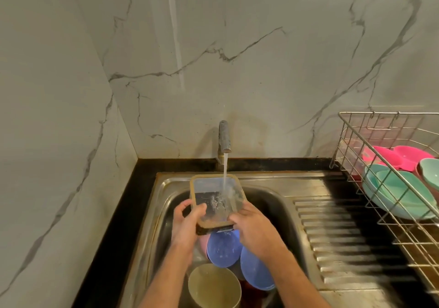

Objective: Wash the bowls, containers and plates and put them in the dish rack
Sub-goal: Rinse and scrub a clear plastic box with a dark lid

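- The clear rectangular plastic container with a tan rim (217, 200) is held above the steel sink (280, 188), tilted toward the person, under the stream from the grey tap (224, 136).
- The left hand (187, 222) grips its left edge, thumb inside the rim; the right hand (255, 228) clasps its right near corner.
- It looks light and fairly stiff, but wet — probably slippery; the raised rim seems the safest hold.
- Inside it, water splashes and runs down the wall.
- Below in the sink lie two blue plates (224, 248) and a beige round bowl (213, 286).
- The wire dish rack (356, 146) on the right holds teal bowls (399, 193) and pink dishes (389, 159).
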